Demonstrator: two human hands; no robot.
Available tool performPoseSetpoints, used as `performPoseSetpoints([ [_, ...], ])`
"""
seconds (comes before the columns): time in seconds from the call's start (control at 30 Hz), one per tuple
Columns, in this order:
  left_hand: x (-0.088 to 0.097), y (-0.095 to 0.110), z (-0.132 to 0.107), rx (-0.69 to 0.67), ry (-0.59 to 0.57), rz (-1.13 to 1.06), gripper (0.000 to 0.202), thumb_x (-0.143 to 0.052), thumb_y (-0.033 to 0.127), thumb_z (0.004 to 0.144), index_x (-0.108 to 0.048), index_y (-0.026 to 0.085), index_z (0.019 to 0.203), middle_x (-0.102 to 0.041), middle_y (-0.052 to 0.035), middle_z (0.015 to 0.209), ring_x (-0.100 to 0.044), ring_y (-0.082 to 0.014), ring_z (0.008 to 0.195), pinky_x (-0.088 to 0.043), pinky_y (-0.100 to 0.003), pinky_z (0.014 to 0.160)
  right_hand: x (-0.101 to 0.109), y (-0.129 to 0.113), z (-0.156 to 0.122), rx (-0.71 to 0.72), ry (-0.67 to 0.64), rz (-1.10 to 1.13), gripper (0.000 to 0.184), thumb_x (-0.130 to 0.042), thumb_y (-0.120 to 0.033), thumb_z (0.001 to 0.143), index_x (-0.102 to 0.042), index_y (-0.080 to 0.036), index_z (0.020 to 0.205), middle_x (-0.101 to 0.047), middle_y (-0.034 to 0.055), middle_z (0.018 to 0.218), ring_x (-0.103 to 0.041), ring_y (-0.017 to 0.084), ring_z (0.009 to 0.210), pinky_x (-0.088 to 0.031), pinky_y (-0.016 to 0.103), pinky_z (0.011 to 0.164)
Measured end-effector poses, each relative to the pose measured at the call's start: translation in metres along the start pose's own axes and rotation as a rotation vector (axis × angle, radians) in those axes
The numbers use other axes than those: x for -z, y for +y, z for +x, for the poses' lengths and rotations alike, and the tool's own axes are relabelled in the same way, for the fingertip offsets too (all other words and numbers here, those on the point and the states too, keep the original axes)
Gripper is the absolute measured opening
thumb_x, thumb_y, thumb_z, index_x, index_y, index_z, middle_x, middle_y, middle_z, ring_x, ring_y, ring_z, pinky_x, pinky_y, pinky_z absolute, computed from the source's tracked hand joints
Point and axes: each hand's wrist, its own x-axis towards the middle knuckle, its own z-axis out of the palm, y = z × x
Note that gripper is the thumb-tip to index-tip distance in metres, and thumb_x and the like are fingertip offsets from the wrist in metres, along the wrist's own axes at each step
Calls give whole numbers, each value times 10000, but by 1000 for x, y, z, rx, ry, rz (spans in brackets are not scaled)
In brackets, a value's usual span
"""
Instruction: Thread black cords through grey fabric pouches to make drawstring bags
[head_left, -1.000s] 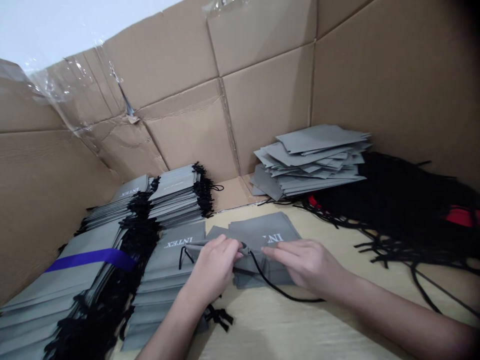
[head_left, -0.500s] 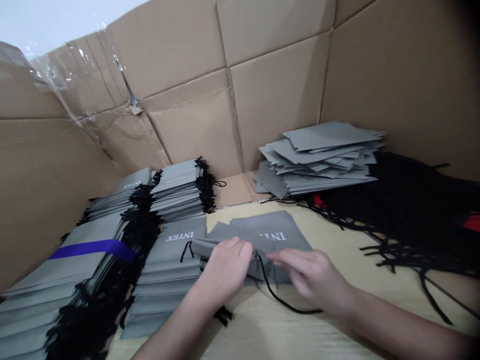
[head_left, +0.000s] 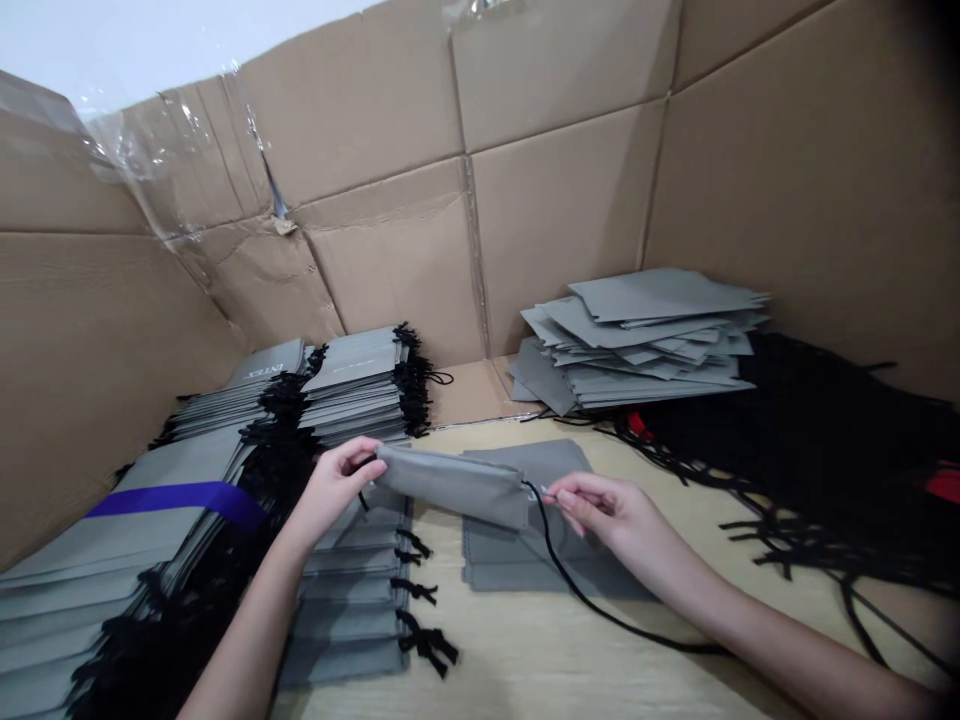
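Note:
A grey drawstring pouch is stretched sideways above the table. Its left corner is pinched in my left hand, where a short black cord end hangs down. From the pouch's right end comes a black cord, which loops down below my right forearm. My right hand is closed in a pinch on a thin metal tool at that same end; its shape is too small to make out. Beneath the pouch lie flat grey pouches on the table.
Stacked grey pouches with knotted black cords lie at my left. A bundle with a blue band and further stacks stand behind. At the back right are a loose grey pile and a heap of black cords. Cardboard walls surround the table.
My left hand has moved left to the pouch's far corner, and the pouch is now stretched out straight. My right hand stays near its right end.

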Motion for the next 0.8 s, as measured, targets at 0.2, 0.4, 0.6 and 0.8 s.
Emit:
performPoseSetpoints([
  [0.2, -20, -5, -4, 63, 14, -174, 352, -595, 439, 729, -652, 128, 883, -641, -55, 842, -535, -152, 716, -389, -200, 586, 2, 7, -5, 234, 5, -269, 282, -400, -184, 861, -618, -206, 1040, -666, 19, 721, -601, 141, 605, -472, 237, 553],
  [0.4, -25, 1, -6, 135, 42, -238, 329, -700, 425, 615, -669, 116, 724, -615, -31, 681, -495, -131, 605, -331, -187, 508, 10, 10, -6, 453, 5, -479, 421, -360, -25, 799, -598, -214, 1089, -692, 46, 916, -643, 153, 787, -511, 254, 671],
  [0.6, -26, 2, -8, 141, 55, -227, 274, -688, 402, 636, -668, 132, 680, -620, -11, 664, -509, -132, 634, -350, -187, 556, 15, 12, -5, 554, 27, -671, 510, -327, 29, 716, -590, -180, 1099, -651, 43, 768, -601, 133, 622, -475, 215, 563],
  [0.8, -24, 2, -7, 144, 17, -177, 238, -687, 363, 655, -683, 130, 701, -645, -16, 684, -531, -138, 652, -364, -193, 583, 17, 10, -4, 604, -25, -807, 598, -318, 57, 640, -589, -179, 1118, -611, 20, 704, -522, 109, 504, -392, 198, 478],
])
